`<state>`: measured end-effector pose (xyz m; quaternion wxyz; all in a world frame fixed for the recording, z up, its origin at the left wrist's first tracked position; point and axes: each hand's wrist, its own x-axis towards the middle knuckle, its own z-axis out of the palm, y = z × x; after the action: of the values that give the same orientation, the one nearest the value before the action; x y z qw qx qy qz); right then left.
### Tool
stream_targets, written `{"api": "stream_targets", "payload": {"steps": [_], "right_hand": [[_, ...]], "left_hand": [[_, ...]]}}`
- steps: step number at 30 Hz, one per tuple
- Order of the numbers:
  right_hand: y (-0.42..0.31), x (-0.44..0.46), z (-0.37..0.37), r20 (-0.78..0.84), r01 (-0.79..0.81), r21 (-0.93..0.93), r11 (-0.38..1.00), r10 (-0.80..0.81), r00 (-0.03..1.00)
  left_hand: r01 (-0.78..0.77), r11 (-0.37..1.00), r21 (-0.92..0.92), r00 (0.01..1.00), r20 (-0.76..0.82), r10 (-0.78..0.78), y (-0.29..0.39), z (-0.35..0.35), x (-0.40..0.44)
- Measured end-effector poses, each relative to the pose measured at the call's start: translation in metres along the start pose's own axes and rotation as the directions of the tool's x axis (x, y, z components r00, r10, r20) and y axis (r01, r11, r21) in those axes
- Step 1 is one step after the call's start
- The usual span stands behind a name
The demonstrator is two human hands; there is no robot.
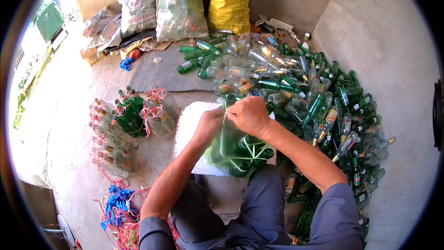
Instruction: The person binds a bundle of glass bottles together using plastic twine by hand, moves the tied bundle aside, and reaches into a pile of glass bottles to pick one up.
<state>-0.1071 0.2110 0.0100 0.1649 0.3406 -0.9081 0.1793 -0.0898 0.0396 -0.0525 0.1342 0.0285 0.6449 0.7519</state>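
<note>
In front of my knees, a cluster of green glass bottles (239,170) stands on a white block (188,119). A pale green plastic string (222,140) crosses between the bottle necks and runs up to my hands. My left hand (210,124) is closed, its fingertips pinching the string near a bottle neck at the far side of the cluster. Close beside it, my right hand (249,115) is closed on the string too. The hands and forearms cover part of the cluster, and the exact crossing of the string between the fingers is hidden.
Loose bottles (319,106) pile up along the right wall. Bundles tied with pink string (159,111) stand at left, near tangled blue and red string (121,206). Against the back wall are a yellow sack (230,2), a clear bag (181,9) and a white sack (138,9).
</note>
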Motion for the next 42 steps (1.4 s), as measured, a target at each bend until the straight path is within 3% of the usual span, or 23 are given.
{"api": "stream_targets", "payload": {"steps": [5, 9, 12, 16, 23, 30, 42], "right_hand": [[-0.001, 0.000, 0.001, -0.066, 0.009, 0.029, 1.000, -0.007, 0.998], [-0.001, 0.000, 0.000, -0.111, 0.037, 0.053, 0.998, -0.031, 0.993], [0.000, -0.001, 0.002, -0.078, 0.043, -0.065, 0.997, -0.048, 0.996], [0.001, -0.001, 0.001, -0.113, 0.066, -0.012, 0.998, -0.067, 0.991], [0.001, -0.001, -0.004, -0.151, 0.109, -0.029, 0.994, -0.113, 0.982], [-0.002, 0.000, -0.008, -0.154, 0.142, -0.063, 0.988, -0.150, 0.977], [-0.006, 0.003, -0.014, -0.135, 0.180, -0.109, 0.978, -0.194, 0.972]], "left_hand": [[0.015, 0.987, -0.159, 0.996, -0.079, -0.028, 0.009, 0.004, -0.009], [-0.032, 0.987, -0.160, 0.996, -0.092, 0.017, -0.005, -0.008, -0.006], [-0.028, 0.987, -0.155, 0.993, -0.115, 0.010, -0.013, -0.021, -0.006], [-0.121, 0.988, -0.101, 0.982, -0.155, 0.104, -0.013, -0.028, -0.004], [0.022, 0.997, 0.075, 0.985, -0.170, -0.009, -0.013, -0.016, -0.005], [-0.108, 0.990, 0.085, 0.980, -0.160, 0.121, -0.023, -0.017, 0.001], [-0.071, 0.984, 0.164, 0.986, -0.137, 0.094, -0.024, -0.018, 0.001]]}}
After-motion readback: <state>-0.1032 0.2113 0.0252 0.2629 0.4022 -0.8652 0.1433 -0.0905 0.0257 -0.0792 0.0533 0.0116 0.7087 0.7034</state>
